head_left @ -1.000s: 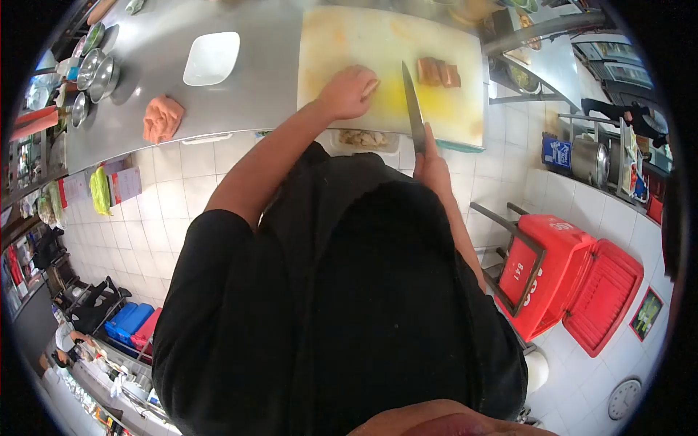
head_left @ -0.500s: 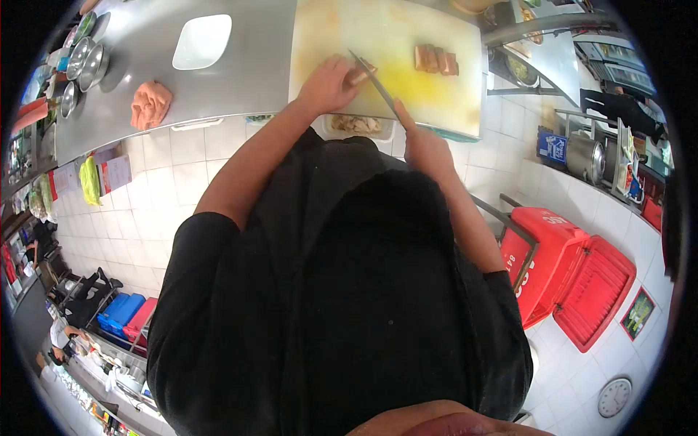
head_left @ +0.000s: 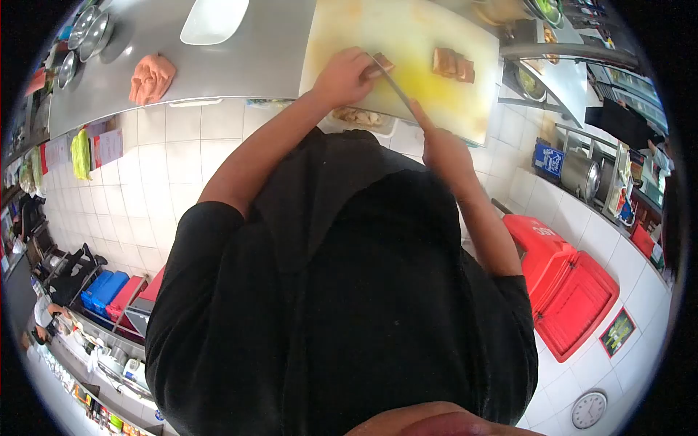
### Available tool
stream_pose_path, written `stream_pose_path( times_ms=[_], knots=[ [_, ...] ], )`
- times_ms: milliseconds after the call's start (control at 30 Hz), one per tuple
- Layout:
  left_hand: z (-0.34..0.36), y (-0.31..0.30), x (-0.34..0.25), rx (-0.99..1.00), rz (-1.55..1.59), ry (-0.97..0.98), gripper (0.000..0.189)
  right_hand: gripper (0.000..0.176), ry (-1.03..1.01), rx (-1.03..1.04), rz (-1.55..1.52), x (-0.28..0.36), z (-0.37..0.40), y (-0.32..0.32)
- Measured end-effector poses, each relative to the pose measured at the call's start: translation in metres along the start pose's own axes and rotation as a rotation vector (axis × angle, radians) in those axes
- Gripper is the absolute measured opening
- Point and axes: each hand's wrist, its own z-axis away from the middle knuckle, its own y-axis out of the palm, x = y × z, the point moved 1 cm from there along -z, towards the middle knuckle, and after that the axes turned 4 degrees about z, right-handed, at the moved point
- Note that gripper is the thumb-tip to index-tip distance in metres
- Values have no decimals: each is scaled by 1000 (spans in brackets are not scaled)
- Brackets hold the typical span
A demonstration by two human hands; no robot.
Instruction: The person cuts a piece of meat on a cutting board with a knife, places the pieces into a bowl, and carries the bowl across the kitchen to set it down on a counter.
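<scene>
My left hand (head_left: pixel 345 78) is closed over a small piece of browned meat (head_left: pixel 382 65) on the white cutting board (head_left: pixel 342 33), fingers curled at its left end. In my right hand (head_left: pixel 447 152) is the handle of a long knife (head_left: pixel 396 91). Its blade slants up and left across the meat, close to my left fingertips. Whether the edge has cut in is too small to see. Farther right on the board lies a row of browned meat chunks (head_left: pixel 453 65), touching one another.
A tray of pale food pieces (head_left: pixel 361 118) sits below the board's front edge. Leftward on the metal counter (head_left: pixel 269 62) are a crumpled pink cloth (head_left: pixel 152 78), a white dish (head_left: pixel 214 20) and metal bowls (head_left: pixel 94 38). An open red cooler box (head_left: pixel 542 251) stands to my right.
The whole view has shifted, so the board and counter sit farther up and the board farther right. More meat now shows right of the blade. Both hands keep their holds.
</scene>
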Motion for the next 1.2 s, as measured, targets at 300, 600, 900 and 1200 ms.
stream_pose_path(
  times_ms=[300, 600, 900, 1200],
  knots=[
    [-2, 3, -3, 32, -26, -83, 26, 80, -115, -209, -163, 6, -70, 55],
    [7, -7, -9, -84, -18, -42, 38, 90, 28, 0, -116, 19, -35, 3],
    [12, -6, -4, -16, -41, -56, 35, 90, 33, 125, -79, 17, 1, -2],
    [14, -4, 0, -123, -29, 6, 36, 90, 67, 188, -77, 22, -9, -3]
  ],
)
